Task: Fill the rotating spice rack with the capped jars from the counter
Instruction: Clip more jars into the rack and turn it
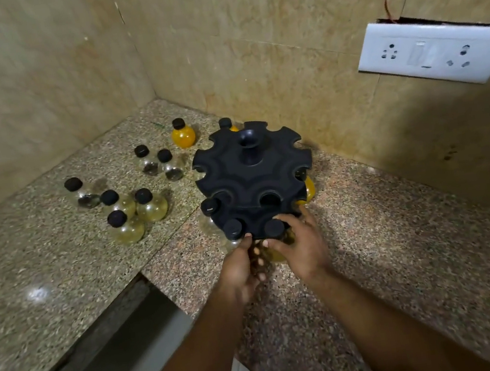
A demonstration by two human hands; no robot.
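Head view: both hands, left hand [238, 268] and right hand [303, 247], cupped round one jar [272, 251] at rack [252, 181]; probably glass, smooth, breakable; best gripped below cap [274, 228].

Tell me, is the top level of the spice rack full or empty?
Empty, as far as shows. The notches around the top level of the rack hold no caps; capped jars sit only in lower slots near the hands.

Both hands at the rack's near edge

The left hand [239, 267] and right hand [303, 247] cupped a yellow-filled jar [276, 245] under the black spice rack [253, 178] on the granite counter [401, 242]; loose capped jars [151, 204] stood well left
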